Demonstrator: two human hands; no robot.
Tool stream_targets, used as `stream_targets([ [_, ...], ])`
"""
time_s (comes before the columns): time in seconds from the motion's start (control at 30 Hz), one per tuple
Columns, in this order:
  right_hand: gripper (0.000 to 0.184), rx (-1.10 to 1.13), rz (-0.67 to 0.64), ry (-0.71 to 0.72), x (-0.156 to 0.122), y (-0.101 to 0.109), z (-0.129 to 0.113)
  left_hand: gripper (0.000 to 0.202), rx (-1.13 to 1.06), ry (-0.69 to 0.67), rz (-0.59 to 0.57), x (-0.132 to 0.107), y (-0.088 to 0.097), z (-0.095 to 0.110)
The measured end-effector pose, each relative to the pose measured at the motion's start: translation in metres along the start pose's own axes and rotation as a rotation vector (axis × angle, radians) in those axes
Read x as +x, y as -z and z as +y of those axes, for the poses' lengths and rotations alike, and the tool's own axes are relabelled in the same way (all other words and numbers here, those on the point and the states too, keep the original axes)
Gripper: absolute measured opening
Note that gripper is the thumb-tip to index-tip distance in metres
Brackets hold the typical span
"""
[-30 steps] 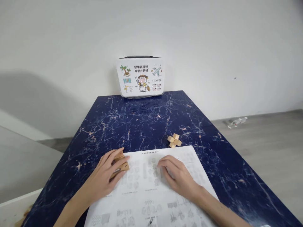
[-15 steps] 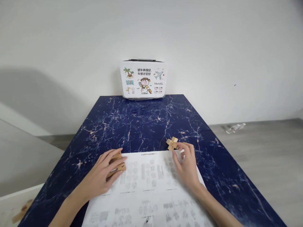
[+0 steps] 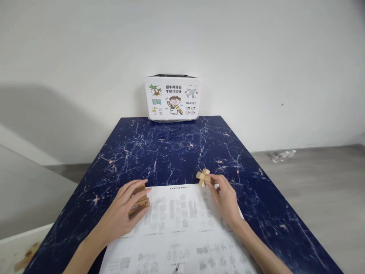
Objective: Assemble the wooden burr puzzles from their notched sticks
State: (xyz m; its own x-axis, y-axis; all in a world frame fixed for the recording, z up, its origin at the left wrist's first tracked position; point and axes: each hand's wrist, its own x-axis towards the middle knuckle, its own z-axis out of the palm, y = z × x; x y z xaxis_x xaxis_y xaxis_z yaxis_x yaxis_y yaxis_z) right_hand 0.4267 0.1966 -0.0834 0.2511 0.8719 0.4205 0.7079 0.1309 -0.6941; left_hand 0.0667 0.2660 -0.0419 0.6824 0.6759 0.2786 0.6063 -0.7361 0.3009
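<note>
My left hand [image 3: 124,211] lies curled over a few wooden puzzle bars [image 3: 140,202] at the left edge of a printed instruction sheet [image 3: 176,232]; one bar shows the number 2. My right hand [image 3: 224,198] pinches a small cross-shaped wooden burr puzzle [image 3: 203,177] with fingertips at the sheet's top edge. Both rest on a dark blue marble-patterned table [image 3: 176,152].
A white cartoon-printed box [image 3: 172,98] marked TRAVEL stands at the table's far edge against the wall. A crumpled plastic bottle [image 3: 282,155] lies on the grey floor at right. Wooden pieces [image 3: 24,258] lie on the floor at lower left.
My right hand left the sheet, reached up right, took hold of the cross-shaped puzzle and has drawn it slightly left. My left hand stayed on the bars.
</note>
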Motion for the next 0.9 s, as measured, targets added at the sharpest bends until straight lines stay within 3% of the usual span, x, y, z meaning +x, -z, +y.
stream_targets([
  [0.13, 0.016, 0.213, -0.143, 0.061, -0.009, -0.004, -0.014, 0.045, -0.149, 0.098, -0.021, 0.008, -0.009, 0.024],
  [0.33, 0.016, 0.436, -0.371, 0.121, -0.025, -0.010, -0.036, 0.093, -0.437, 0.270, -0.186, 0.028, -0.029, 0.072],
  [0.43, 0.015, 0.490, -0.430, 0.081, -0.029, -0.011, -0.040, 0.085, -0.596, 0.229, -0.228, 0.038, -0.038, 0.083],
  [0.53, 0.015, 0.502, -0.476, 0.026, -0.029, -0.011, -0.041, 0.075, -0.695, 0.209, -0.192, 0.041, -0.044, 0.085],
  [0.7, 0.022, 0.428, -0.378, 0.153, -0.026, -0.011, -0.041, 0.064, -0.645, 0.236, -0.053, 0.038, -0.050, 0.084],
  [0.8, 0.030, 0.343, -0.290, 0.260, -0.026, -0.009, -0.041, 0.059, -0.552, 0.173, 0.020, 0.036, -0.053, 0.084],
  [0.9, 0.028, 0.294, -0.291, 0.334, -0.027, -0.009, -0.040, 0.059, -0.468, 0.105, 0.030, 0.036, -0.054, 0.085],
])
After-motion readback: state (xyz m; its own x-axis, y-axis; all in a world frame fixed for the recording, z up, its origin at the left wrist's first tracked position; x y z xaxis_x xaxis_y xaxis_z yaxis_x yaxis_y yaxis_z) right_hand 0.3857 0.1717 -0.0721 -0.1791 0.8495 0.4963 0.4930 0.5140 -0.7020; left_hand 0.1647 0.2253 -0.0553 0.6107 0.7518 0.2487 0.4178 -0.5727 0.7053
